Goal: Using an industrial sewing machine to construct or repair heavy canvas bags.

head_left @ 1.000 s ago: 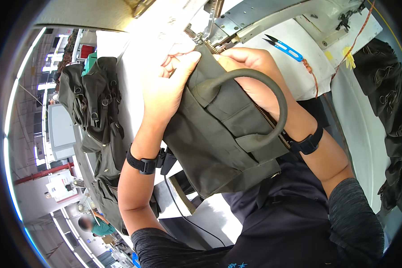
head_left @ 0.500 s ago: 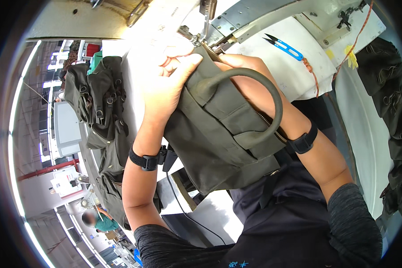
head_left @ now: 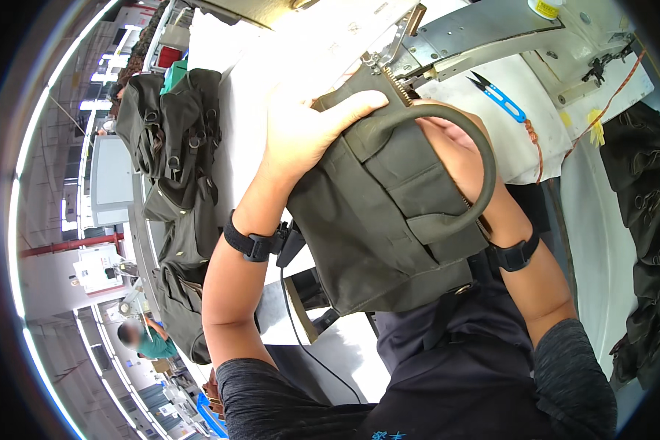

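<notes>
A dark olive handbag (head_left: 359,227) with a rounded handle (head_left: 484,154) lies before me, its top edge at the sewing machine's presser foot (head_left: 374,62). Along that edge runs a brass-toothed zipper (head_left: 398,88). My left hand (head_left: 304,136) grips the bag's left side, thumb flat on top and the other fingers mostly hidden. Beyond the handle, my right hand (head_left: 458,147) has its fingers curled at the zipper side of the bag, partly covered by the handle.
Blue thread snips (head_left: 502,101) on an orange cord rest right of the machine arm (head_left: 484,33). Similar olive bags (head_left: 172,147) are piled at left, and more dark bags (head_left: 645,191) hang at far right. A person in green (head_left: 154,341) is in the background.
My left thumb has straightened along the bag, and its bent fingers have gone out of sight. My right fingers have drawn back and curled. The whole view has shifted somewhat.
</notes>
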A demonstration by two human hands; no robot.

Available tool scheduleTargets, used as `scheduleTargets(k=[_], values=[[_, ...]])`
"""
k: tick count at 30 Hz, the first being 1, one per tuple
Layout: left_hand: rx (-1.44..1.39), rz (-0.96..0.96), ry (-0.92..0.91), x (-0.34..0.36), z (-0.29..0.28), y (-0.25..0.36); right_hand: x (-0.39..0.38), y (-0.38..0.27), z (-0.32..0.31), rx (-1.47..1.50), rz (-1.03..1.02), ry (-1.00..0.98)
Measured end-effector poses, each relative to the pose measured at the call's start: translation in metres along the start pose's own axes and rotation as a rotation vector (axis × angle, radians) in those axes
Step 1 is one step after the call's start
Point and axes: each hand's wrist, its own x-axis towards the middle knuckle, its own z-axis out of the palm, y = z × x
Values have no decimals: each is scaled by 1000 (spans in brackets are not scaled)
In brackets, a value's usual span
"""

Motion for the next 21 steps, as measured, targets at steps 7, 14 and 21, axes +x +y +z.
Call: scheduleTargets(k=[7,14,21], values=[[47,59,-78,2,-1,3,-29,-3,-10,97,43,-45],[22,113,-20,16,-12,-6,-6,4,-5,123,-31,-54],[206,259,-32,26,-25,-12,4,4,-10,41,-67,-103]])
